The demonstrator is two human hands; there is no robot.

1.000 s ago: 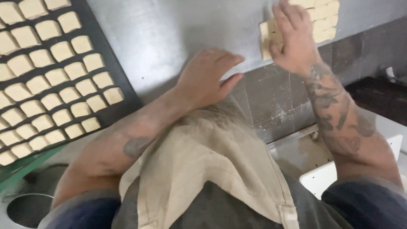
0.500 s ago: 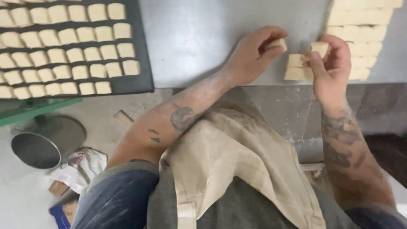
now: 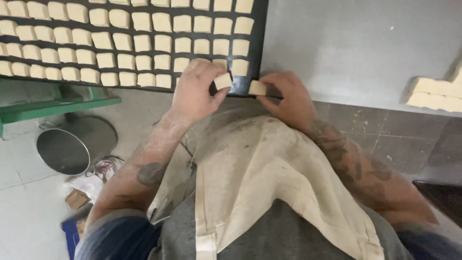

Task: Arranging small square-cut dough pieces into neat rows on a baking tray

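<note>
A dark baking tray (image 3: 250, 33) at the top holds several rows of pale square dough pieces (image 3: 144, 43). My left hand (image 3: 195, 91) pinches one dough square (image 3: 223, 80) at the tray's near right corner. Beside it, my right hand (image 3: 288, 96) holds another dough square (image 3: 257, 87) just above the tray's front edge. A slab of cut dough (image 3: 433, 94) lies on the grey worktop (image 3: 356, 43) at the far right. My stained beige apron (image 3: 269, 178) fills the lower middle.
A green rack frame (image 3: 57, 103) supports the tray at the left. Below it a round metal pot (image 3: 77, 144) stands on the tiled floor, with scraps of paper and cardboard (image 3: 79, 195) beside it.
Both hands have carried a dough square each from the slab on the right over to the tray's near right corner. The view has swung left with them.
</note>
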